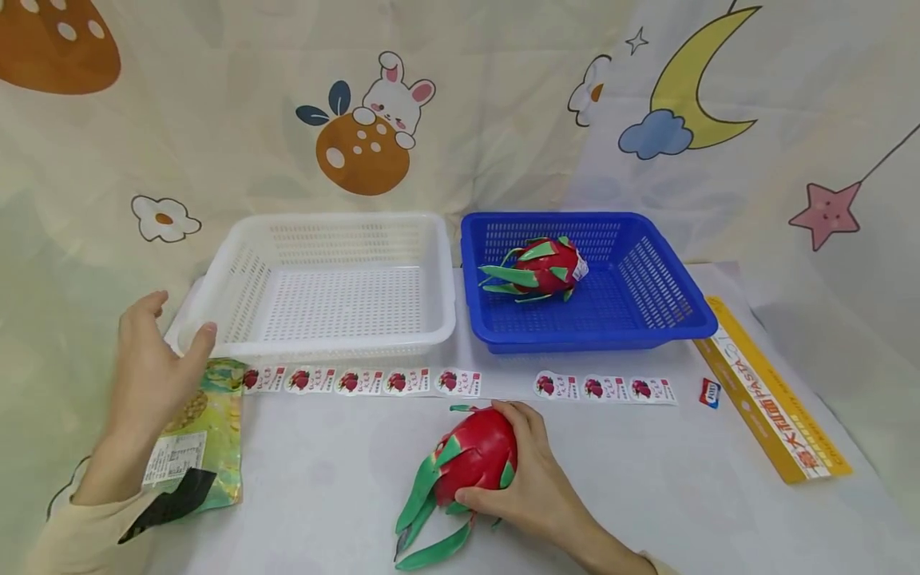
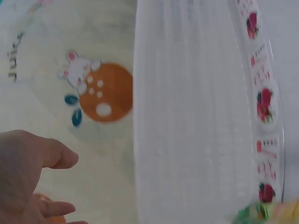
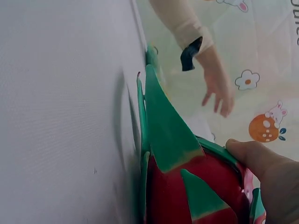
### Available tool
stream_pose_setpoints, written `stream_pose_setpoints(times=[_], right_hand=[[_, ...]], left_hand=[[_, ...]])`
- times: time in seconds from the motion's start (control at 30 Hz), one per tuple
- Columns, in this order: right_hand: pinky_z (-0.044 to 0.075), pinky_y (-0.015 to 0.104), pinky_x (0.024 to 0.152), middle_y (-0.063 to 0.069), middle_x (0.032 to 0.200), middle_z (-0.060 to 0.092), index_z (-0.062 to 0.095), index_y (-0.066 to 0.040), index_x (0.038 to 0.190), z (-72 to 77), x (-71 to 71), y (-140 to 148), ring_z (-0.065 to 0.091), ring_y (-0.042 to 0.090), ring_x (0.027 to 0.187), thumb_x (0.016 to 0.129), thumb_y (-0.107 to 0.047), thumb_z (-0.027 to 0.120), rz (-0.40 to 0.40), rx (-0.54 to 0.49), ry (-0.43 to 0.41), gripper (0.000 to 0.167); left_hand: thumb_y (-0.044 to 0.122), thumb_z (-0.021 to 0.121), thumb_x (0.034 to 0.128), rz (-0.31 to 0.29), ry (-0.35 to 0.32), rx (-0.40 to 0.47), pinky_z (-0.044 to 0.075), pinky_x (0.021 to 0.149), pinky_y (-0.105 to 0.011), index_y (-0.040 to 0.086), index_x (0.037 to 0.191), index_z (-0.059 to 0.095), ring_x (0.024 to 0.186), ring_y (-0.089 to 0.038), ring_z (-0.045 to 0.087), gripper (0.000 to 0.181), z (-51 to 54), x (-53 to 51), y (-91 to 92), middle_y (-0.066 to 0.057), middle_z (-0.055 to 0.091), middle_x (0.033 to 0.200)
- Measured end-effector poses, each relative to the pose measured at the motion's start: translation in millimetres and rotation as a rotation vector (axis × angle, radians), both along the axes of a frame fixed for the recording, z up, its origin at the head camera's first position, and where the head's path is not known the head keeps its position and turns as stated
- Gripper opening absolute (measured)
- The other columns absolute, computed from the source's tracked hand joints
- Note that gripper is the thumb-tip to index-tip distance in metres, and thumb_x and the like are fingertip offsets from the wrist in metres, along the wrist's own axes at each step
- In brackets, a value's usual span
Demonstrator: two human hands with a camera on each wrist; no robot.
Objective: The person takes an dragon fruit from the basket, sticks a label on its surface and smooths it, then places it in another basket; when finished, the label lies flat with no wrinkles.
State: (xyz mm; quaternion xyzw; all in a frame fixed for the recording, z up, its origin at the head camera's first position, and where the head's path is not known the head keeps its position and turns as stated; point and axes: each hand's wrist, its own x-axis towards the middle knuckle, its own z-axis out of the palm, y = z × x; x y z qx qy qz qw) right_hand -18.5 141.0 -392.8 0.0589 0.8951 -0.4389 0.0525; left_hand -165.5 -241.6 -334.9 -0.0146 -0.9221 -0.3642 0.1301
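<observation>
A red dragon fruit with green leaves (image 1: 477,451) lies on the table near the front, its long leaves toward the lower left. My right hand (image 1: 542,487) grips it from the right, thumb on the near side and fingers over the far side; in the right wrist view the thumb of this hand (image 3: 266,168) rests against the fruit (image 3: 191,196). Raised over a green-yellow packet (image 1: 223,431), my left hand (image 1: 154,367) has its fingers spread beside the white basket's (image 1: 323,347) left corner and holds nothing. The left wrist view shows this hand (image 2: 32,172) beside the basket (image 2: 187,116).
A blue basket (image 1: 596,339) at the back right holds another dragon fruit (image 1: 549,267). Several fruit stickers (image 1: 348,382) lie in a row before the baskets, three more (image 1: 592,388) farther right. A small red-blue packet (image 1: 709,393) and a long yellow box (image 1: 776,391) lie at the right.
</observation>
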Motion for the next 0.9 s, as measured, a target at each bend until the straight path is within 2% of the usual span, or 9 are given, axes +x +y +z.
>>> stream_pose_setpoints(times=[0.07,0.13,0.17,0.27,0.4,0.5,0.67,0.8,0.9], right_hand=[[0.058,0.041,0.081,-0.005,0.146,0.031,0.034,-0.026,0.145,-0.1,0.3,0.2,0.046,0.025,0.125,0.059,-0.046,0.089,0.001,0.002,-0.003,0.104],[0.058,0.042,0.081,-0.003,0.146,0.031,0.034,-0.026,0.145,0.7,0.9,1.0,0.046,0.027,0.125,0.059,-0.047,0.089,0.004,0.000,-0.005,0.104],[0.058,0.043,0.081,-0.002,0.146,0.031,0.034,-0.025,0.145,1.2,1.0,1.8,0.046,0.028,0.126,0.060,-0.047,0.088,0.006,-0.004,-0.004,0.103],[0.058,0.044,0.081,0.001,0.147,0.032,0.035,-0.024,0.146,2.1,1.2,4.8,0.044,0.031,0.128,0.063,-0.048,0.087,0.016,-0.015,-0.002,0.101],[0.056,0.045,0.087,0.004,0.147,0.035,0.037,-0.020,0.146,3.5,1.5,9.4,0.044,0.030,0.129,0.067,-0.049,0.084,0.032,-0.018,0.008,0.096],[0.053,0.046,0.092,0.005,0.145,0.037,0.039,-0.019,0.145,5.2,2.8,12.5,0.046,0.028,0.128,0.070,-0.049,0.082,0.046,-0.014,0.017,0.092],[0.055,0.039,0.090,0.004,0.142,0.038,0.040,-0.021,0.145,9.9,8.1,16.4,0.048,0.026,0.124,0.073,-0.047,0.081,0.063,-0.018,-0.026,0.087],[0.058,0.029,0.078,0.004,0.141,0.040,0.039,-0.023,0.144,15.0,13.7,23.0,0.051,0.026,0.118,0.076,-0.045,0.079,0.097,-0.036,-0.080,0.082],[0.059,0.032,0.074,0.005,0.142,0.042,0.039,-0.023,0.144,20.0,15.6,34.5,0.054,0.027,0.116,0.080,-0.045,0.075,0.126,-0.047,-0.124,0.077]], left_hand=[[0.014,0.060,0.0921,-0.070,0.115,-0.029,0.032,0.099,-0.068,-0.005,0.149,0.022,0.132,-0.052,0.031,0.071,6.0,18.5,25.1,-0.029,0.023,0.153],[0.012,0.066,0.0890,-0.201,0.166,-0.047,0.035,0.100,-0.065,-0.003,0.146,0.030,0.133,-0.047,0.035,0.070,8.3,37.5,52.8,-0.025,0.030,0.152],[0.015,0.068,0.0886,-0.268,0.157,-0.062,0.037,0.098,-0.064,-0.001,0.146,0.033,0.132,-0.044,0.038,0.069,8.3,46.9,67.3,-0.022,0.033,0.151],[0.035,0.069,0.0889,-0.469,0.054,-0.102,0.041,0.103,-0.058,0.009,0.147,0.036,0.137,-0.033,0.040,0.071,1.7,73.5,108.3,-0.011,0.039,0.151],[0.061,0.064,0.0830,-0.671,-0.075,-0.164,0.047,0.102,-0.048,0.018,0.148,0.036,0.139,-0.021,0.040,0.083,-16.6,96.1,150.9,0.000,0.040,0.152],[0.064,0.067,0.0788,-0.772,-0.131,-0.204,0.053,0.094,-0.044,0.016,0.149,0.034,0.137,-0.019,0.041,0.091,-29.6,101.0,171.1,0.001,0.039,0.151],[0.059,0.074,0.0746,-0.851,-0.219,-0.240,0.058,0.082,-0.039,0.016,0.148,0.033,0.126,-0.018,0.050,0.095,-44.5,99.6,187.4,0.000,0.044,0.146],[0.055,0.077,0.0731,-0.910,-0.271,-0.222,0.058,0.078,-0.032,0.018,0.147,0.034,0.120,-0.018,0.053,0.093,-49.5,95.8,191.3,-0.001,0.050,0.140],[0.047,0.081,0.0710,-0.952,-0.331,-0.175,0.056,0.076,-0.025,0.022,0.145,0.036,0.118,-0.016,0.053,0.091,-49.6,91.2,192.1,0.001,0.051,0.137]])
